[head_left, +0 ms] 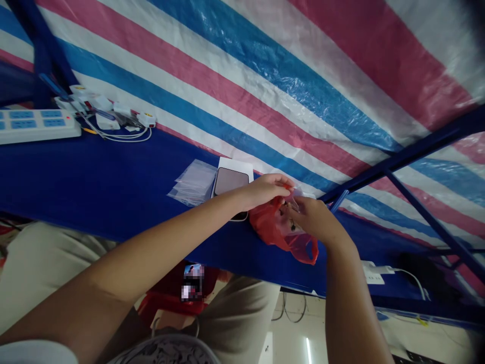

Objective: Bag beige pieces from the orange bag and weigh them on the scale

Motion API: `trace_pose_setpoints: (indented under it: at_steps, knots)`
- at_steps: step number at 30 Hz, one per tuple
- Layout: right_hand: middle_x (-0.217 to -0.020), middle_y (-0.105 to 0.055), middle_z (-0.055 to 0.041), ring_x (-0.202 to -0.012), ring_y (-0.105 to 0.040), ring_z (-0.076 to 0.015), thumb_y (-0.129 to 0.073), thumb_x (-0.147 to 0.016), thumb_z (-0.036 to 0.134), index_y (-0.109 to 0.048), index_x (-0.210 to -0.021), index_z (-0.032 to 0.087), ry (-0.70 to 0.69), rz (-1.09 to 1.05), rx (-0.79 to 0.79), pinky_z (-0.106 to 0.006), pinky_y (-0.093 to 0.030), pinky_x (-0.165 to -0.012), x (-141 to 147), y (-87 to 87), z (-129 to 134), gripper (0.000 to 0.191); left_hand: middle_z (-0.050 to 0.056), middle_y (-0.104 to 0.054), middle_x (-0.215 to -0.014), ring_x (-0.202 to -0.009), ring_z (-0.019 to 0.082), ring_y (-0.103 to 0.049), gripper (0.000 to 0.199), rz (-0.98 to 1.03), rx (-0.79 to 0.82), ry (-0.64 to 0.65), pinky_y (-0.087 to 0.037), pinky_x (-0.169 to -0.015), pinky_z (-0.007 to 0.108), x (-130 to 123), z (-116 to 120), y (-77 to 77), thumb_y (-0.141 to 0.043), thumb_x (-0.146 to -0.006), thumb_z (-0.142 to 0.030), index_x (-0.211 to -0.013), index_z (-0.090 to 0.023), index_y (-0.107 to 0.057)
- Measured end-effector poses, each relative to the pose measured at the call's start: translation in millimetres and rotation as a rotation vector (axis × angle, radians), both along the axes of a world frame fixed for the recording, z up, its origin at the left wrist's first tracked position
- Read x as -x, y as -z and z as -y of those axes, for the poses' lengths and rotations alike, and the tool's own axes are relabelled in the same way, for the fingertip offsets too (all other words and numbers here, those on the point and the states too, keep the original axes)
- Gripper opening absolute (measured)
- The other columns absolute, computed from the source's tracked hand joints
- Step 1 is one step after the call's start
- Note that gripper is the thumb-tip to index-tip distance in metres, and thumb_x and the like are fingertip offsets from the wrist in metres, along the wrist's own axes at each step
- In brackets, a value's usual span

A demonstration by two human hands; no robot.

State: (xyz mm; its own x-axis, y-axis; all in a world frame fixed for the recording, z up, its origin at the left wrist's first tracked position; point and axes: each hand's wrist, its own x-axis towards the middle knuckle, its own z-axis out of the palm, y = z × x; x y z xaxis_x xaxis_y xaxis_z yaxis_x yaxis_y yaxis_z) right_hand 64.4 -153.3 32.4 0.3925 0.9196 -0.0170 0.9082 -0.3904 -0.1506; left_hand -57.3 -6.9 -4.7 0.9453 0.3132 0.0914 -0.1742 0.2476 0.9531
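Red bag (267, 223) in left hand (268, 191), against right hand (315, 217)

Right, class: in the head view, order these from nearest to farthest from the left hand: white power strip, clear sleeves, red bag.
1. Red bag: right at the left hand.
2. Clear sleeves: on the table, left of it.
3. White power strip: at the picture's left edge.

Setting: makeshift work stall or small workshop, exact trade uncertain | Enclosure: red, white and blue striped sheeting (288, 76) behind a blue metal frame (428, 142) | Furniture: long, narrow blue surface (94, 172) | Equipment: white power strip (30, 132), plugs and cables (108, 121) | Supplies: clear plastic sleeves (193, 184) | Underfoot: pale, glossy floor (295, 328)
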Motion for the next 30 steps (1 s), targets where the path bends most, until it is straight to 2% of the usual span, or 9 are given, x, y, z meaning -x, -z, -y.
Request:
trace_pose_setpoints:
  at_steps: [4,6,9,13,18,25,30]
  knots:
    - [-0.068,-0.069,-0.0029,-0.060,-0.056,-0.0167,-0.057,-0.094,0.041,-0.069,-0.078,0.020,-0.024,0.003,-0.018,-0.029,-0.031,-0.060,-2.8,-1.0,-2.6,0.029,0.004,-0.069,-0.091,-0.069,0.009,-0.060,0.017,0.004,-0.004,-0.032,-0.048,-0.073,0.027,-0.6,-2.5,1.6,-0.063,-0.083,-0.012,-0.100,-0.016,-0.065]
    - [-0.067,-0.069,-0.0029,-0.062,-0.058,-0.0171,-0.054,-0.096,0.038,-0.071,-0.076,0.020,-0.037,0.004,-0.022,-0.029,-0.032,-0.061,-4.4,-0.2,-4.8,0.032,0.004,-0.068,-0.090,-0.068,0.009,-0.060,0.017,0.001,0.012,-0.035,-0.048,-0.073,0.028,-1.0,-3.2,2.4,-0.063,-0.083,-0.011,-0.100,-0.015,-0.065]
    - [-0.074,-0.073,-0.0050,-0.068,-0.063,-0.0185,-0.048,-0.100,0.036,-0.075,-0.082,0.021,-0.061,0.030,-0.010,-0.028,-0.035,-0.064,-5.9,-0.8,-7.1,0.035,0.004,-0.067,-0.088,-0.067,0.009,-0.060,0.018,-0.004,0.023,-0.039,-0.049,-0.074,0.029,-1.4,-3.6,3.3,-0.062,-0.083,-0.012,-0.100,-0.014,-0.064]
    - [-0.082,-0.077,-0.0080,-0.074,-0.067,-0.0214,-0.049,-0.100,0.039,-0.078,-0.090,0.022,-0.009,0.142,-0.028,-0.029,-0.036,-0.067,-6.6,-7.3,-5.5,0.035,0.007,-0.070,-0.101,-0.077,0.012,-0.063,0.019,-0.006,-0.008,-0.071,-0.051,-0.081,0.031,-1.0,-4.3,4.4,-0.063,-0.082,-0.013,-0.101,-0.016,-0.065]
    - [-0.083,-0.078,-0.0076,-0.070,-0.067,-0.0213,-0.054,-0.096,0.035,-0.079,-0.093,0.022,0.000,0.209,-0.061,-0.029,-0.036,-0.065,-8.1,-20.9,0.0,0.029,0.008,-0.070,-0.112,-0.086,0.013,-0.065,0.021,-0.025,-0.039,-0.095,-0.052,-0.084,0.031,-0.2,-3.9,5.1,-0.062,-0.083,-0.015,-0.104,-0.018,-0.064]
    - [-0.078,-0.076,-0.0044,-0.067,-0.066,-0.0209,-0.056,-0.093,0.036,-0.077,-0.091,0.022,0.025,0.249,-0.104,-0.030,-0.038,-0.064,-8.5,-44.6,17.4,0.026,0.009,-0.070,-0.118,-0.106,0.018,-0.065,0.025,-0.024,-0.151,-0.199,-0.050,-0.098,0.035,-1.1,3.1,2.3,-0.064,-0.082,-0.013,-0.107,-0.018,-0.068]
    - [-0.083,-0.077,-0.0051,-0.066,-0.065,-0.0204,-0.058,-0.091,0.041,-0.077,-0.091,0.022,0.031,0.233,-0.198,-0.030,-0.040,-0.065,-5.9,-51.5,40.5,0.027,0.007,-0.070,-0.119,-0.113,0.017,-0.063,0.026,0.038,-0.293,-0.238,-0.047,-0.105,0.035,-6.2,6.9,3.9,-0.063,-0.081,-0.012,-0.105,-0.018,-0.069]
